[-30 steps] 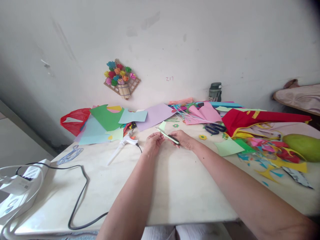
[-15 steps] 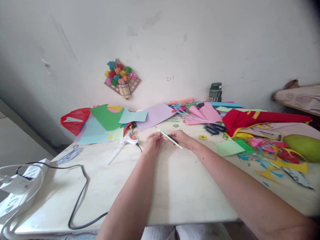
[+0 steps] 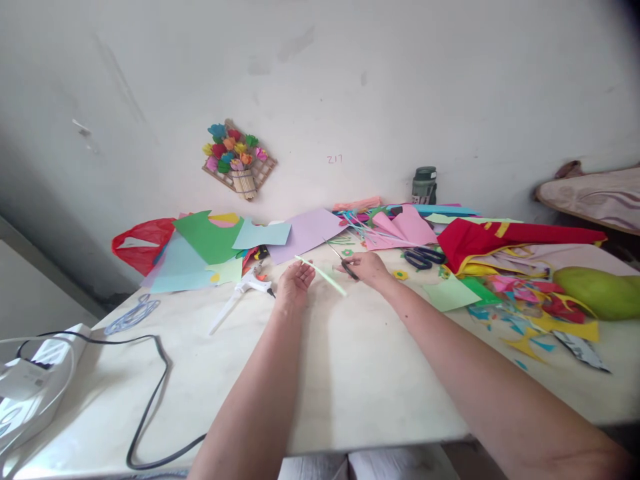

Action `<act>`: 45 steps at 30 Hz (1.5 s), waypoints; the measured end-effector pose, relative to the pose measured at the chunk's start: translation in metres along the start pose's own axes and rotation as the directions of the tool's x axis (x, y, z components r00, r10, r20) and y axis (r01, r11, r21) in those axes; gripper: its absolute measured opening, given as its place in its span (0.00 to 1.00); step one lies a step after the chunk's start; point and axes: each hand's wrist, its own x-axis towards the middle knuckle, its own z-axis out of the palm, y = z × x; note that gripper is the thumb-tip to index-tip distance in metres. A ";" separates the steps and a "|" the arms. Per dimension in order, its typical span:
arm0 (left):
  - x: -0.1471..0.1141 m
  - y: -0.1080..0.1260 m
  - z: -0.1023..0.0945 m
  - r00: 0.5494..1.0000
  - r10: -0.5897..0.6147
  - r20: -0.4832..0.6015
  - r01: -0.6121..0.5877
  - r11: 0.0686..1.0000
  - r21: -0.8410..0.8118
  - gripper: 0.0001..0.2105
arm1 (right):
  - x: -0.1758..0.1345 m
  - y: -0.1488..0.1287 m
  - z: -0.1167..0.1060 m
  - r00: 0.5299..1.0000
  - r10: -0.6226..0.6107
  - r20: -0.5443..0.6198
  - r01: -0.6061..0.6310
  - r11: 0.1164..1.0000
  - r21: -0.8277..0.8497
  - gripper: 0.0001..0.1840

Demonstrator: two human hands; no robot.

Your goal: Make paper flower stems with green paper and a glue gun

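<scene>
A narrow pale green paper strip (image 3: 327, 278) slants across the middle of the table, one end pinched in my left hand (image 3: 295, 283). My right hand (image 3: 369, 268) is closed round the dark handle of a small pair of scissors (image 3: 336, 249). The thin blades point up and left, apart from the strip. Left of my left hand, a white glue gun (image 3: 246, 285) lies on the table. Little green and yellow paper flowers (image 3: 400, 274) lie beyond and beside my right hand.
Coloured paper sheets (image 3: 306, 233) line the wall side. Larger dark-handled scissors (image 3: 424, 257) lie right of centre. A green mango (image 3: 595, 293), paper scraps (image 3: 530, 341) and red cloth (image 3: 470, 243) are at right. A black cable (image 3: 163, 373) and power strip (image 3: 50, 373) occupy the left.
My hands have moved apart. The scissors, mostly hidden behind the strip before, now show clear of it in my right hand. The strip stays in my left hand; the view has shifted slightly.
</scene>
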 end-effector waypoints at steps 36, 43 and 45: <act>-0.002 -0.005 0.005 0.993 -0.091 0.078 0.091 0.996 0.005 0.07 | 0.015 -0.026 0.050 0.875 -0.406 0.264 0.454 0.496 -0.741 0.14; 0.003 -0.007 -0.001 0.985 -0.095 0.145 0.098 0.995 -0.013 0.06 | 0.016 -0.018 -0.014 0.975 -0.177 -0.136 0.044 0.748 -0.663 0.18; 0.002 -0.007 0.000 0.984 -0.096 0.150 0.096 0.995 0.008 0.07 | 0.012 -0.009 -0.049 0.969 -0.142 -0.202 -0.037 0.727 -0.686 0.18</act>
